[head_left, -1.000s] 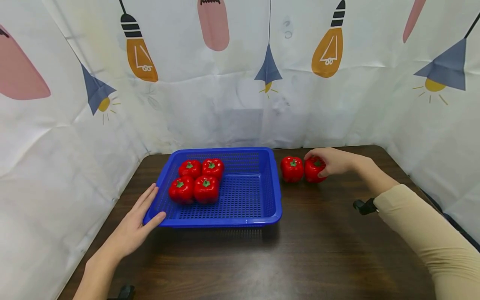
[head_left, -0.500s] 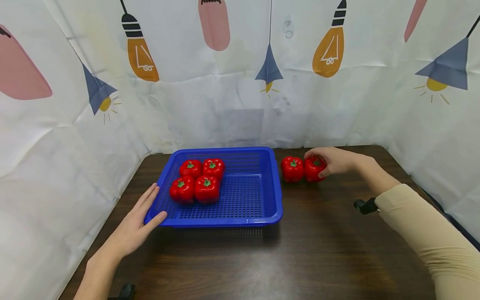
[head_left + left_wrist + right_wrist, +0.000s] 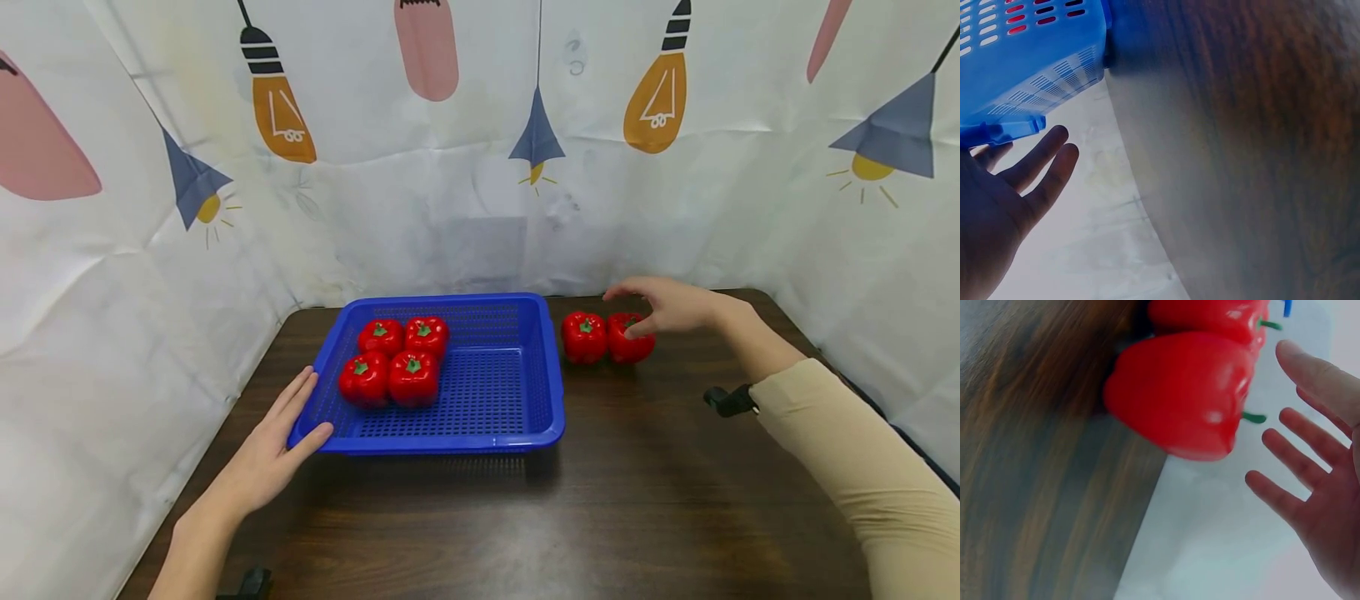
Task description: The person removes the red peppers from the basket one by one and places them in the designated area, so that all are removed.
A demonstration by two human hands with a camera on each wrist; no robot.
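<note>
The dark brown wooden table (image 3: 600, 500) holds a big blue plastic basket with little holes (image 3: 487, 400). Four shiny red toy peppers with green stems (image 3: 393, 360) sit inside it already, bunched in the corner far from the right fingers and closer to the left ones. The other half of the basket has room. Two more red toy peppers are outside the basket on the table, so it looks like about two thirds of the job is done and two peppers are left.

The left hand (image 3: 266, 454) lies flat beside the basket. Its fingers (image 3: 1044, 159) are straight and a little spread, and the thumb touches the basket's near corner. It holds nothing.

The right hand (image 3: 667, 307) floats just over the outer red pepper (image 3: 628, 343). Its fingers (image 3: 1300, 456) are spread wide open and do not grip anything. The thumb seems to brush the pepper's top, but it is hard to be sure. The second loose pepper (image 3: 584, 337) sits just past the fingertips, touching the first one, between it and the basket.
</note>
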